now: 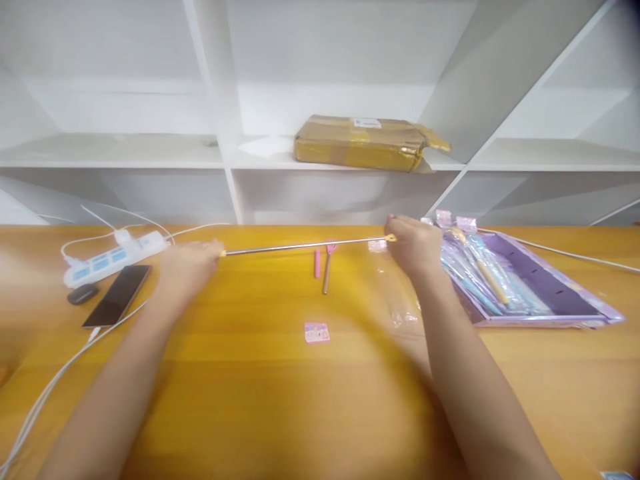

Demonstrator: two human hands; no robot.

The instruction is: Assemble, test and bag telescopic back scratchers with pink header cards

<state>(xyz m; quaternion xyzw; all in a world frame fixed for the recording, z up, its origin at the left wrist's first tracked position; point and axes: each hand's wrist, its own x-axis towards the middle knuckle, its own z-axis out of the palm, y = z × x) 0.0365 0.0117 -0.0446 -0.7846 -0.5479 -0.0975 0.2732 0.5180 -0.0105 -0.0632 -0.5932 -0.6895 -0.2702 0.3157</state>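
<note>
Stretched between my two hands is a telescopic back scratcher (305, 247), its thin metal rod drawn out long and nearly level. My left hand (187, 267) is closed around one yellow end, slightly blurred. Around the other yellow end, which mostly hides in the fingers, my right hand (415, 247) is closed. Below the rod, a pink claw-headed scratcher piece (328, 267) with a metal rod lies on the wooden table (260, 400), beside a separate pink handle (317, 264). Nearer to me lies a small pink printed card (317, 333).
A purple box (550, 280) holds several wrapped scratchers (487, 270) at right. Clear plastic wrapping (400, 300) lies beside my right forearm. At left are a power strip (117, 259), a phone (117, 297), a black case (83, 294) and white cables. A taped carton (363, 141) sits on the shelf.
</note>
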